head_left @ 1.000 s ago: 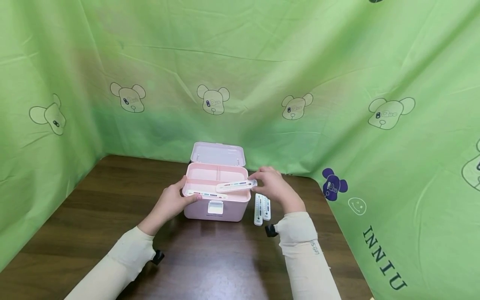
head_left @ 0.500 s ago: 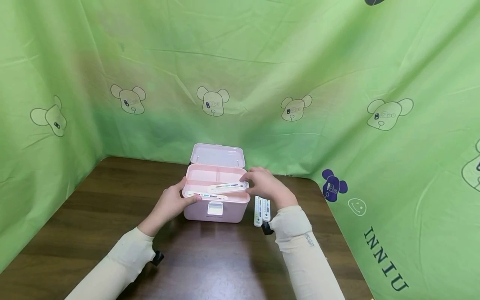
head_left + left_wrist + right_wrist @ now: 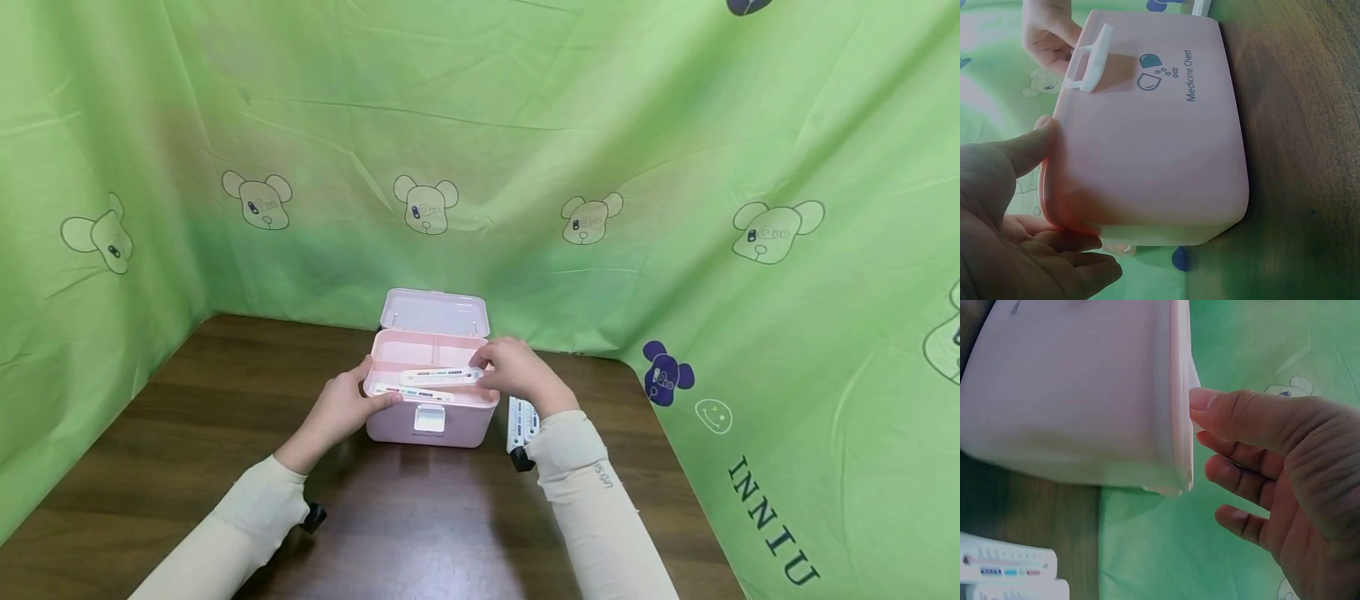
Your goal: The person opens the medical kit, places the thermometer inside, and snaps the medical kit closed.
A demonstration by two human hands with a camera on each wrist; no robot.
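Observation:
A pink medicine chest [image 3: 465, 423] stands with its lid [image 3: 435, 314] raised at the back and a divided tray on top. My left hand [image 3: 341, 410] holds its left front corner, thumb on the front rim and fingers along the side. Over the tray's front compartment, my right hand [image 3: 521, 377] pinches a white thermometer [image 3: 441, 377] by its right end. In the right wrist view the chest's rim largely hides that thermometer. Another white thermometer [image 3: 414, 392] lies in the same compartment, along the front wall.
More white thermometers [image 3: 517, 421] lie side by side on the brown wooden table [image 3: 420, 517], right of the chest and partly under my right wrist. A green curtain [image 3: 315, 258] with bear prints encloses the back and sides.
My right hand has moved left and slightly down with the thermometer, bringing it further over the front compartment and nearly level. My left hand has stayed on the chest's corner.

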